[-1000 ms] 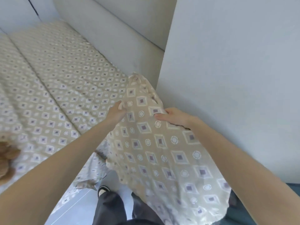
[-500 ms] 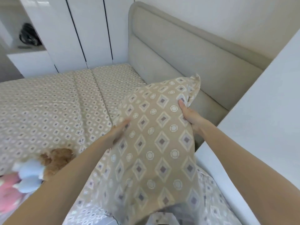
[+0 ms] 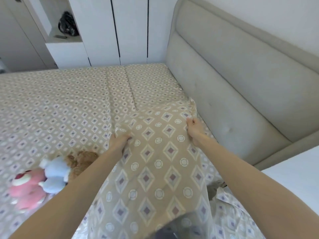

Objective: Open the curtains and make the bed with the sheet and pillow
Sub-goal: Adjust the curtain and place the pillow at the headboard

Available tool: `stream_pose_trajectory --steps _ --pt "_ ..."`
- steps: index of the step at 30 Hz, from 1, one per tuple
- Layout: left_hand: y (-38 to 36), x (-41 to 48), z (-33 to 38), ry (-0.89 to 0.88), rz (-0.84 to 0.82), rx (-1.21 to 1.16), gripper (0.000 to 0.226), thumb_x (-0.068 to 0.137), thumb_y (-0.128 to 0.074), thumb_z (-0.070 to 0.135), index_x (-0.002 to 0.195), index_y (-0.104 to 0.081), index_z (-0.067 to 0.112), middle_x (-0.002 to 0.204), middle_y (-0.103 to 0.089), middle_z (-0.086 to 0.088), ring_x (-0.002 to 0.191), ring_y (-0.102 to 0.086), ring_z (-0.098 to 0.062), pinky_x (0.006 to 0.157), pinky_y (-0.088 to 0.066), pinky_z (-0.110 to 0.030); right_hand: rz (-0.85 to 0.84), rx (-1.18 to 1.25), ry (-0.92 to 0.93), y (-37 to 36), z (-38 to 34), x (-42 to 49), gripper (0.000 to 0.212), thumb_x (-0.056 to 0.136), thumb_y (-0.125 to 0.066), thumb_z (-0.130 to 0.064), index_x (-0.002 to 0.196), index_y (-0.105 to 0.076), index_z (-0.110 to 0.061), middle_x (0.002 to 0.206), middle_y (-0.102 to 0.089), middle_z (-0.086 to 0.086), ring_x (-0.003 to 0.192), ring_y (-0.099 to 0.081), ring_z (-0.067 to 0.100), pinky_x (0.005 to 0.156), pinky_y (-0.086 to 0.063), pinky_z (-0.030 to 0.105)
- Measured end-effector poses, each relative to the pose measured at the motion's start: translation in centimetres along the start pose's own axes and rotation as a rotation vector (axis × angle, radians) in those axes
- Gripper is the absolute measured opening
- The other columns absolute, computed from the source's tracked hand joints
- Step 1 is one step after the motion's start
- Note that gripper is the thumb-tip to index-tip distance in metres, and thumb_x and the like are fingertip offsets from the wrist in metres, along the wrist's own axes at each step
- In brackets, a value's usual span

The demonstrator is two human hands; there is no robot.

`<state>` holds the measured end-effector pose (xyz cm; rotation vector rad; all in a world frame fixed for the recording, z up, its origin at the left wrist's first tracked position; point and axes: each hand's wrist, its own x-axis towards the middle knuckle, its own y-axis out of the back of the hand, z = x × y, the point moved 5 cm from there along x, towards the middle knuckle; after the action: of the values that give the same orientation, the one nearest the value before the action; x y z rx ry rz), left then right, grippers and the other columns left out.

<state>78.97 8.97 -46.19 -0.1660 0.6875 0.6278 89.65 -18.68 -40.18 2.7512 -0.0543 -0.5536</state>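
Gripping the pillow (image 3: 155, 161) by its far end, you hold it with both hands in the head view. Your left hand (image 3: 119, 140) has its fingers curled into a bunched corner of the soft cloth. Your right hand (image 3: 194, 130) clamps the opposite corner, fingers folded round the frilled edge.

The pillow is one long, limp cushion in a beige case printed with large diamonds and rings. It stretches from your body out over the near side of the bed, with its far corners near the headboard (image 3: 233, 83).

One sheet (image 3: 60, 109), the same beige with a smaller diamond-and-dot print, lies flat over the mattress with two long creases. The headboard is padded and grey-beige, with a rounded corner and a raised border.

Three fuzzy plush toys lie huddled together on the sheet at your left: one pink (image 3: 25, 188), one pale blue (image 3: 55, 173), one curly brown (image 3: 82, 161). Behind the bed stand smooth white wardrobe doors (image 3: 131, 31).
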Motion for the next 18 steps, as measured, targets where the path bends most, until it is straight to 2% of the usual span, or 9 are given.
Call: stream_pose_trajectory --steps 2,4,5,6,8,9,11,14,18 --pt "-0.3 1.5 1.1 -0.028 0.056 0.031 0.071 0.084 -0.063 0.017 0.146 -0.028 0.019 0.093 -0.058 -0.011 0.072 -0.055 -0.025 0.057 -0.050 -0.031 0.014 0.006 -0.027 -1.4 -0.2 2.6 0.023 0.099 -0.035 -0.022 0.077 -0.041 -0.019 0.077 -0.045 -0.001 0.073 -0.040 0.015 0.058 -0.031 0.027" --pt "-0.7 3.4 2.4 -0.069 0.093 0.119 0.061 0.092 -0.052 0.021 0.147 -0.026 0.022 0.078 -0.051 -0.007 0.055 -0.044 -0.019 0.048 -0.039 -0.026 0.048 -0.004 -0.052 -2.4 -0.5 5.4 0.014 0.094 -0.039 -0.019 0.081 -0.043 -0.022 0.076 -0.048 0.001 0.069 -0.041 0.016 0.058 -0.034 0.029" --pt "-1.1 4.2 3.0 -0.072 0.086 0.156 0.062 0.094 -0.049 0.022 0.149 -0.022 0.024 0.085 -0.053 -0.007 0.060 -0.048 -0.019 0.053 -0.042 -0.028 0.046 -0.032 -0.045 -2.8 -0.4 6.9 0.008 0.091 -0.042 -0.019 0.089 -0.047 -0.026 0.082 -0.053 0.001 0.072 -0.046 0.017 0.062 -0.039 0.030" --pt "-1.6 5.0 3.7 -0.077 0.078 0.194 0.065 0.095 -0.049 0.022 0.151 -0.017 0.028 0.105 -0.056 -0.009 0.079 -0.057 -0.023 0.067 -0.048 -0.032 0.016 -0.102 -0.033 -3.4 -0.7 7.8 0.015 0.088 -0.045 -0.020 0.100 -0.048 -0.029 0.091 -0.056 -0.001 0.078 -0.050 0.017 0.071 -0.046 0.034" --pt "-2.7 6.6 5.3 -0.069 0.098 0.319 0.071 0.095 -0.049 0.022 0.152 -0.007 0.031 0.151 -0.026 -0.014 0.125 -0.044 -0.034 0.095 -0.041 -0.041 -0.066 -0.258 0.025 -4.8 -1.6 9.5 0.032 0.090 -0.050 -0.016 0.121 -0.050 -0.026 0.107 -0.054 -0.003 0.098 -0.054 0.019 0.093 -0.046 0.040" --pt "-3.5 7.8 6.0 -0.058 0.117 0.367 0.072 0.096 -0.047 0.021 0.152 -0.004 0.032 0.156 -0.012 -0.014 0.133 -0.036 -0.035 0.096 -0.037 -0.042 -0.123 -0.321 0.041 -5.7 -2.0 10.8 0.037 0.092 -0.050 -0.012 0.128 -0.051 -0.020 0.113 -0.054 0.000 0.106 -0.054 0.023 0.097 -0.045 0.042" --pt "-4.7 8.9 6.9 -0.080 0.114 0.460 0.071 0.096 -0.045 0.020 0.152 -0.002 0.033 0.158 -0.003 -0.012 0.138 -0.027 -0.034 0.100 -0.035 -0.044 -0.221 -0.425 0.052 -7.0 -2.0 11.8 0.039 0.095 -0.050 -0.011 0.134 -0.049 -0.016 0.132 -0.052 0.005 0.116 -0.054 0.028 0.099 -0.046 0.041" --pt "-6.6 11.4 7.3 -0.091 0.111 0.597 0.070 0.095 -0.042 0.019 0.151 -0.003 0.034 0.159 0.001 -0.007 0.144 -0.011 -0.034 0.111 -0.026 -0.055 -0.347 -0.503 0.014 -8.7 -1.4 14.6 0.046 0.098 -0.047 -0.017 0.143 -0.041 -0.020 0.147 -0.040 0.005 0.127 -0.048 0.027 0.097 -0.043 0.035" --pt "-8.1 13.6 7.2 -0.115 0.117 0.812 0.068 0.095 -0.041 0.024 0.151 -0.004 0.034 0.160 0.001 -0.003 0.147 0.002 -0.032 0.116 -0.008 -0.057 -0.461 -0.517 -0.006 -10.9 -0.2 17.1 0.048 0.097 -0.047 -0.017 0.144 -0.039 -0.023 0.151 -0.034 0.001 0.137 -0.036 0.021 0.102 -0.037 0.031"
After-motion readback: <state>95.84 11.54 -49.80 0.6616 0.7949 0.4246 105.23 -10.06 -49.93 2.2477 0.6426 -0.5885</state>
